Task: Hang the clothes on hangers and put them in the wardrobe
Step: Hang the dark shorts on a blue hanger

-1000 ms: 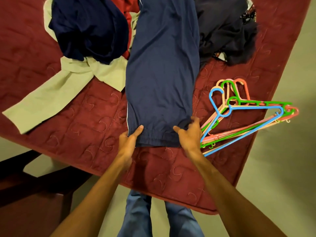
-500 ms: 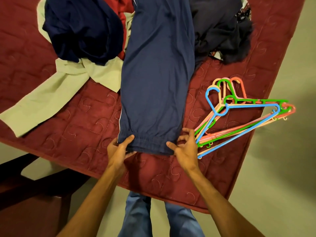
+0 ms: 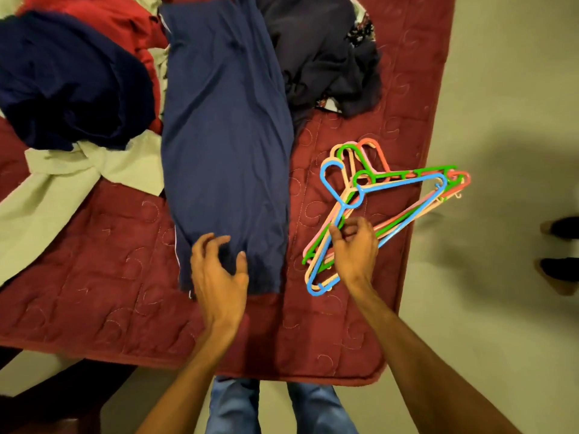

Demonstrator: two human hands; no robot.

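Since the earlier frame our right hand (image 3: 355,249) leaves the hem for the stack of coloured plastic hangers (image 3: 416,171), centre right; fingers curl over it, grip not discernible. Our left hand (image 3: 219,277), fingers loosely spread, lies over the flat navy trousers (image 3: 225,136), centre frame. We separate only the top blue plastic hanger (image 3: 404,184), lifting by its neck.

Left hand (image 3: 219,277) and right hand (image 3: 355,249) ungloved, forearms bare to the frame edge. Blue denim jeans (image 3: 235,405), faded lighter down the front, both legs just below the maroon quilt's (image 3: 94,308) near edge.
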